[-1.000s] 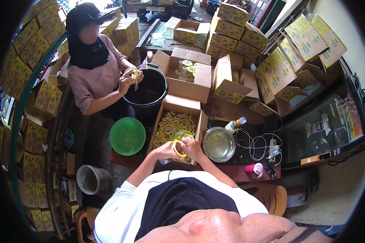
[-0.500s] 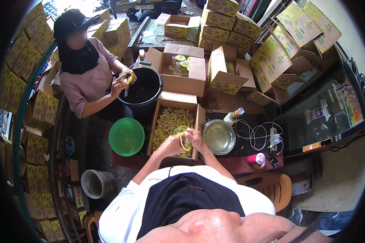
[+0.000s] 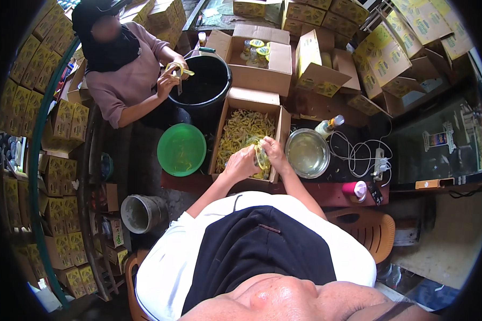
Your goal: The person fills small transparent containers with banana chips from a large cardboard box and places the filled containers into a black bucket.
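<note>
Between my two hands is a clear plastic cup with a yellow rim (image 3: 262, 158), held above the near end of an open cardboard box (image 3: 284, 131). My left hand (image 3: 241, 163) is closed around the cup's left side. At its upper right, my right hand (image 3: 274, 153) grips it with bent fingers. Curly yellow-green strips (image 3: 246, 125) fill the box. To its right stands a round metal bowl (image 3: 308, 175) with liquid in it; a green plastic basin (image 3: 182, 147) is on its left.
Across from me, a co-worker (image 3: 126, 80) holds a yellow-edged piece and a blade-like tool over a black bucket (image 3: 227, 88). A carton (image 3: 260, 77) holds lidded cups. A bottle (image 3: 326, 125), white cables (image 3: 353, 155) and a pink-and-white item (image 3: 354, 191) lie right; a grey bucket (image 3: 142, 214) stands low left.
The whole view has shifted, with the table and boxes now higher and further right. My hands keep hold of the cup over the box. The co-worker's yellow-edged piece is turned differently.
</note>
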Demonstrator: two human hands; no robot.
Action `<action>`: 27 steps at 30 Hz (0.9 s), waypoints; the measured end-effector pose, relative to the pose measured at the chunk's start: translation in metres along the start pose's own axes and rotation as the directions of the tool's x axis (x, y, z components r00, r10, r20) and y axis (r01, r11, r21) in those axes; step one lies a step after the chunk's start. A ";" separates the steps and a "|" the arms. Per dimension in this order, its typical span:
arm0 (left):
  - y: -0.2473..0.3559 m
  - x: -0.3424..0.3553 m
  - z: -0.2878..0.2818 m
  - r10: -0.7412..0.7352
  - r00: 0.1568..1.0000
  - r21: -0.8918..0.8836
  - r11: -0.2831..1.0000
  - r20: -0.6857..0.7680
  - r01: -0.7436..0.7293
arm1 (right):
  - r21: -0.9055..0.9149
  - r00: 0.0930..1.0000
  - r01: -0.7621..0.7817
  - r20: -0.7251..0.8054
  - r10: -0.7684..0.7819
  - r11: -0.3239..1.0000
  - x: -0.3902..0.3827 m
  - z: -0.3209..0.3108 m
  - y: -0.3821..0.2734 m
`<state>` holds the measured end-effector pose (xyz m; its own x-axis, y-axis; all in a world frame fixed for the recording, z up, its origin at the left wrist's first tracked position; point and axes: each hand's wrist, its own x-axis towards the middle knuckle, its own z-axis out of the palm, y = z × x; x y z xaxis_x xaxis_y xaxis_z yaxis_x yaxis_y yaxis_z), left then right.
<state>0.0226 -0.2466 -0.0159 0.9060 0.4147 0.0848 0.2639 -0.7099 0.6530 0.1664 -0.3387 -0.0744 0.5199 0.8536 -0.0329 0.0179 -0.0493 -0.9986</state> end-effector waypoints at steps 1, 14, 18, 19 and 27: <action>0.006 0.001 -0.009 -0.066 0.995 -0.085 0.994 0.069 0.072 | 0.088 0.998 -0.032 0.057 0.027 0.996 0.001 -0.002 -0.002; -0.026 0.005 -0.034 0.034 0.898 -0.251 0.964 0.438 0.086 | -0.496 0.940 0.149 0.339 0.033 0.855 -0.011 -0.001 -0.038; -0.016 0.008 -0.030 0.045 0.939 -0.233 0.972 0.342 0.038 | -0.475 0.976 0.090 0.216 0.017 0.875 -0.014 -0.001 -0.041; -0.013 0.007 -0.026 0.050 0.938 -0.234 0.972 0.342 0.034 | -0.477 0.977 0.090 0.212 0.016 0.874 -0.013 0.000 -0.037; 0.004 -0.004 0.002 -0.154 0.978 0.075 0.987 0.143 0.145 | -0.366 0.987 0.127 -0.043 -0.153 0.922 -0.007 0.005 0.023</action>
<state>0.0205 -0.2521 -0.0156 0.8923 0.4338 -0.1251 0.4162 -0.6832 0.6000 0.1593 -0.3430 -0.0979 0.5475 0.8278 0.1224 0.3948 -0.1266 -0.9100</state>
